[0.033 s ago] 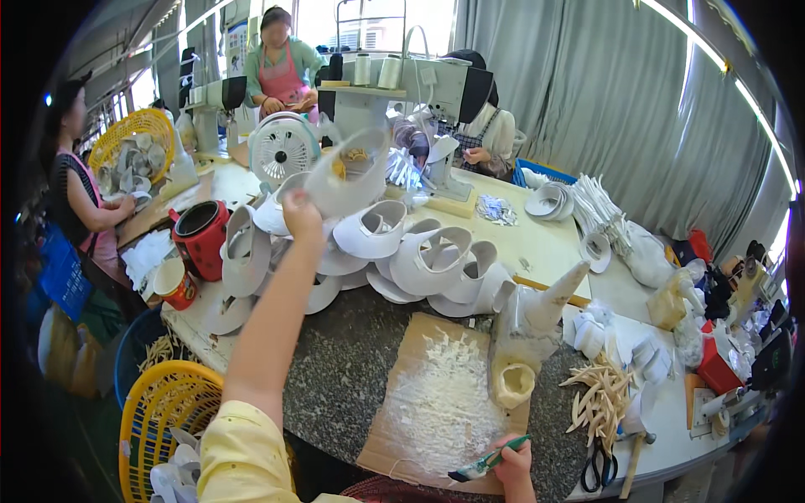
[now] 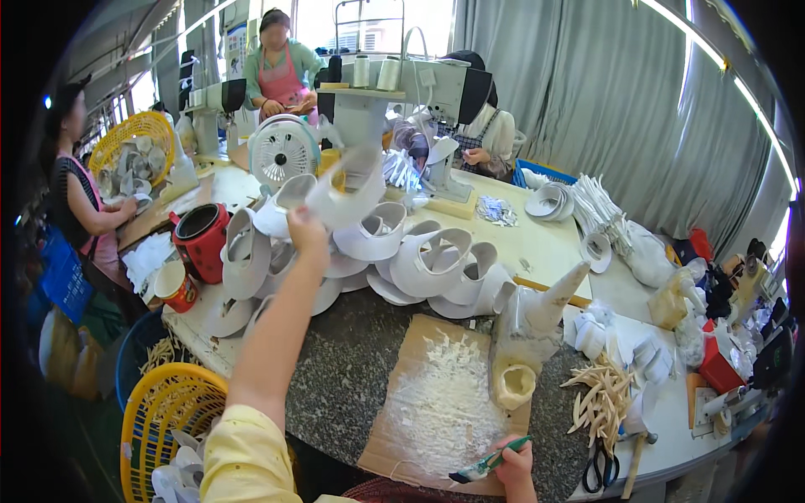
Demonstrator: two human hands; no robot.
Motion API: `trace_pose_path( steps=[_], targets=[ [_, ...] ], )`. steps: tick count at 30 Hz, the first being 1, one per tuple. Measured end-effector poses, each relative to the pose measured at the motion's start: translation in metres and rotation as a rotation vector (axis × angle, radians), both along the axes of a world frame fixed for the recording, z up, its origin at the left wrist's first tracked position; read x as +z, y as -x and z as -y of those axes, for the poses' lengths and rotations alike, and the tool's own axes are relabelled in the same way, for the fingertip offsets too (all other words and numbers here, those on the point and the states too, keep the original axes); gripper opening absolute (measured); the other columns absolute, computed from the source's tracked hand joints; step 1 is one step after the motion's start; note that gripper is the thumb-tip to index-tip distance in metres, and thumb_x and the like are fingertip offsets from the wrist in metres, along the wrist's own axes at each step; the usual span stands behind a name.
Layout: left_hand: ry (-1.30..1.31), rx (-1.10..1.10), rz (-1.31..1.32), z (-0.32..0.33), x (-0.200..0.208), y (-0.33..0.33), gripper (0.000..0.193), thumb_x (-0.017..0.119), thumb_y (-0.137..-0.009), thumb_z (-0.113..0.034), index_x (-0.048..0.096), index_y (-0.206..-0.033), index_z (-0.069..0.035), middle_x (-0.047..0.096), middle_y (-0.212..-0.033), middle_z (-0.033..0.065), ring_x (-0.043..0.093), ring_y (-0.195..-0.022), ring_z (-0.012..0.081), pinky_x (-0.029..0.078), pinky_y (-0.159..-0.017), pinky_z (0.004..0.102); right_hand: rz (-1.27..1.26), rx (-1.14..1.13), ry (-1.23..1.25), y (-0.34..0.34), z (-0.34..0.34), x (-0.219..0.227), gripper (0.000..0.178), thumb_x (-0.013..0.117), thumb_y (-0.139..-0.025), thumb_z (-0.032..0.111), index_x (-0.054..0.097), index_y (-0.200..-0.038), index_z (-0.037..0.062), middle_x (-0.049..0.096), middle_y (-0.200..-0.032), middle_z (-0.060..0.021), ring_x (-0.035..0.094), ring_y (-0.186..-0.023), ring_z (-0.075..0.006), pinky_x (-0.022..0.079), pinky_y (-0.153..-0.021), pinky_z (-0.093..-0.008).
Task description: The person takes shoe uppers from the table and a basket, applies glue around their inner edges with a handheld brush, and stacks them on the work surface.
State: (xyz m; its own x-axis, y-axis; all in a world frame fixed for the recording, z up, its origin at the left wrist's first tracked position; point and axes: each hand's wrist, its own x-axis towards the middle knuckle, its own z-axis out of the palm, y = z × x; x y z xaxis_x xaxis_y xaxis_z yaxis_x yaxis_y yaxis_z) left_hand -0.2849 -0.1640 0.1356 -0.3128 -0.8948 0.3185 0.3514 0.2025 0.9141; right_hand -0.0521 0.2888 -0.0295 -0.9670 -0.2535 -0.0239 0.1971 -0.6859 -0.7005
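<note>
My left hand [image 2: 309, 228] reaches far out over the table, closed on the edge of a white curved shoe upper [image 2: 348, 197], which is smeared by motion. The piece hangs above a row of similar white uppers [image 2: 423, 260] heaped along the table. At the near edge my right hand [image 2: 515, 466] is closed round a green-handled brush [image 2: 493, 461]. Its dark bristles lie low over a cardboard sheet [image 2: 390, 419] coated with a white crust. Beyond the right hand stands a glue-crusted plastic container [image 2: 528, 335] with a round opening facing me.
Left stand a red pot [image 2: 201, 239], a paper cup [image 2: 174, 285] and a yellow basket [image 2: 138, 427]. A fan [image 2: 285, 155] and sewing machine [image 2: 444, 88] are beyond the uppers. Right lie beige strips [image 2: 599, 394] and black scissors [image 2: 599, 469]. Several people work across the table.
My left hand has shifted slightly right and down with the white shoe upper, which has tilted a little. The right hand and brush look almost unmoved.
</note>
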Motion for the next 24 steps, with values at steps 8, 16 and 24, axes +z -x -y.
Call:
trace_pose_path(
  steps=[8,16,24],
  targets=[
    [0.324,-0.376,0.216,-0.019,-0.027,-0.024,0.031,0.051,-0.087,-0.018,0.050,-0.115,-0.005,0.061,-0.076,0.0107,0.060,-0.058,0.0138,0.044,-0.050,0.0220,0.058,0.016,-0.020,0.001,0.001,-0.001,0.018,0.065,-0.068,0.004,0.059,-0.081,-0.0074,0.062,-0.072,-0.0156,0.062,-0.062,-0.0224,0.051,-0.058,-0.0311],
    [0.282,-0.448,0.210,-0.022,-0.001,-0.129,0.036,0.054,-0.086,-0.017,0.048,-0.120,-0.008,0.063,-0.076,0.0092,0.058,-0.055,0.0099,0.044,-0.051,0.0216,-0.082,-0.071,-0.118,0.002,-0.001,-0.003,0.018,0.065,-0.071,0.009,0.055,-0.080,-0.0033,0.060,-0.069,-0.0146,0.060,-0.060,-0.0239,0.052,-0.055,-0.0352],
    [0.480,0.288,0.802,0.101,-0.069,-0.396,0.042,0.058,-0.081,-0.012,0.046,-0.121,-0.009,0.063,-0.086,0.0113,0.060,-0.069,0.0178,0.047,-0.064,0.0289,-0.072,-0.101,0.080,-0.007,-0.001,0.033,0.017,0.047,-0.089,0.021,0.047,-0.102,0.0110,0.055,-0.076,-0.0046,0.045,-0.048,-0.0088,0.038,-0.044,-0.0232]
  ],
)
